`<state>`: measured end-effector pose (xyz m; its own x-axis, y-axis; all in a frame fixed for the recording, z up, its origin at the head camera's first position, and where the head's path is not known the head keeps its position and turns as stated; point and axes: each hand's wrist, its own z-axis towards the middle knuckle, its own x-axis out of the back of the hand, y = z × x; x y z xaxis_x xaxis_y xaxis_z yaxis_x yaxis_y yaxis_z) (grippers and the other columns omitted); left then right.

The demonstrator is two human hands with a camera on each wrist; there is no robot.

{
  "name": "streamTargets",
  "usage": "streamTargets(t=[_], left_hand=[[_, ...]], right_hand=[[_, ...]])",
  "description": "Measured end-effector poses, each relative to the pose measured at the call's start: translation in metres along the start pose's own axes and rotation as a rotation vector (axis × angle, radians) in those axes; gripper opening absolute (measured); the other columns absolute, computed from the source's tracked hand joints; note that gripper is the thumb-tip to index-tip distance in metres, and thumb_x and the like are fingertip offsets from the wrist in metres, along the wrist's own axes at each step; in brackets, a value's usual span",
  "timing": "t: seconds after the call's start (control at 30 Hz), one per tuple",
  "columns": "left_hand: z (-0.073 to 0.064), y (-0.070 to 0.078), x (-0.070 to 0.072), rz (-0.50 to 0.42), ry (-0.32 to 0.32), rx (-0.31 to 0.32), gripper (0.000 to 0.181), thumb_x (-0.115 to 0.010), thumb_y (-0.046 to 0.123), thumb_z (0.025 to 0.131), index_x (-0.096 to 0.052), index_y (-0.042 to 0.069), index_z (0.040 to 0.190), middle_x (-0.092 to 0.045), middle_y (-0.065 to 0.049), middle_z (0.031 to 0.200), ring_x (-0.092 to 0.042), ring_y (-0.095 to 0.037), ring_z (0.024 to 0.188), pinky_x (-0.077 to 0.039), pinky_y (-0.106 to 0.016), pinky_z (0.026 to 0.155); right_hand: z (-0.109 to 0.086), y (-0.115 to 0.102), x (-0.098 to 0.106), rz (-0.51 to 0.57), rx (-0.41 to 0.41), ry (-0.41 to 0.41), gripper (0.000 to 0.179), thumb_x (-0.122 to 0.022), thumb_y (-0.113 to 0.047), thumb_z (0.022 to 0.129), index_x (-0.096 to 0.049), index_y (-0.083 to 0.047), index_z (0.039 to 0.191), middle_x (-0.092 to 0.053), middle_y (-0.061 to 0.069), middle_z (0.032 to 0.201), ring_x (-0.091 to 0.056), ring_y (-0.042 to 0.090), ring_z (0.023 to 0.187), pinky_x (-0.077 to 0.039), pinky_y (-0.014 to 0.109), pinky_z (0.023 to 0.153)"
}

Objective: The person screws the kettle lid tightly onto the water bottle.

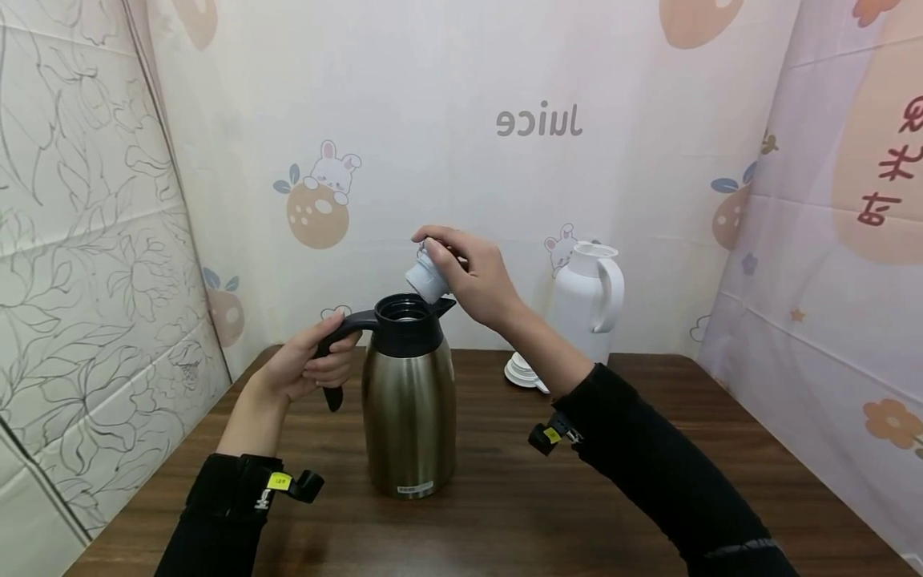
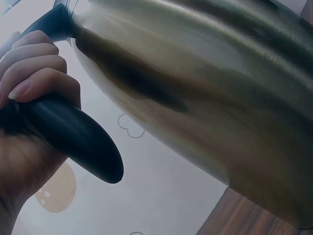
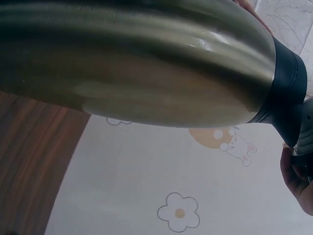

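Observation:
A gold-brown steel thermos jug (image 1: 409, 421) with a black collar and spout stands upright on the table, its mouth uncovered. My left hand (image 1: 313, 359) grips its black handle (image 2: 85, 139), fingers wrapped round the upper part while the lower end sticks out below. Just above the mouth, on the spout side, my right hand (image 1: 476, 276) holds a light grey stopper (image 1: 425, 280) by its top, tilted with its underside toward the opening. In the right wrist view, the stopper (image 3: 307, 125) is partly cut off by the frame edge, close to the spout.
Behind my right forearm stands a white jug (image 1: 580, 300) with a handle, its top uncovered. A white lid (image 1: 519, 372) lies on the dark wooden table (image 1: 505, 497) beside it. Printed cloth walls (image 1: 433, 96) enclose the back and sides.

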<state>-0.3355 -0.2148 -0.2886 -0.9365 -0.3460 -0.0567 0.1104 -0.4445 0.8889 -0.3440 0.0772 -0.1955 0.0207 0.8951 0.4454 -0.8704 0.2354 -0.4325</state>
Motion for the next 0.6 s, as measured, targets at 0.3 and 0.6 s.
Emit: streamTargets(t=[0.3,0.6], left_hand=[[0.000,0.000,-0.001,0.013,0.008,0.001,0.047,-0.011,0.035,0.118,-0.036,0.008,0.089,-0.023,0.001,0.059,-0.018,-0.014,0.043,-0.012,-0.031,0.043],[0.000,0.001,-0.001,0.030,0.025,0.003,0.047,-0.010,0.034,0.118,-0.036,0.008,0.089,-0.023,0.001,0.058,-0.018,-0.015,0.043,-0.012,-0.031,0.043]], right_hand=[[0.002,-0.001,-0.007,-0.166,0.126,-0.077,0.033,-0.052,-0.038,0.109,-0.073,-0.021,0.128,-0.072,-0.005,0.121,-0.062,0.011,0.105,-0.055,0.034,0.086],[0.003,-0.003,-0.012,-0.266,0.227,-0.165,0.028,-0.059,-0.034,0.108,-0.074,-0.020,0.126,-0.070,-0.003,0.114,-0.062,0.012,0.098,-0.053,0.032,0.081]])
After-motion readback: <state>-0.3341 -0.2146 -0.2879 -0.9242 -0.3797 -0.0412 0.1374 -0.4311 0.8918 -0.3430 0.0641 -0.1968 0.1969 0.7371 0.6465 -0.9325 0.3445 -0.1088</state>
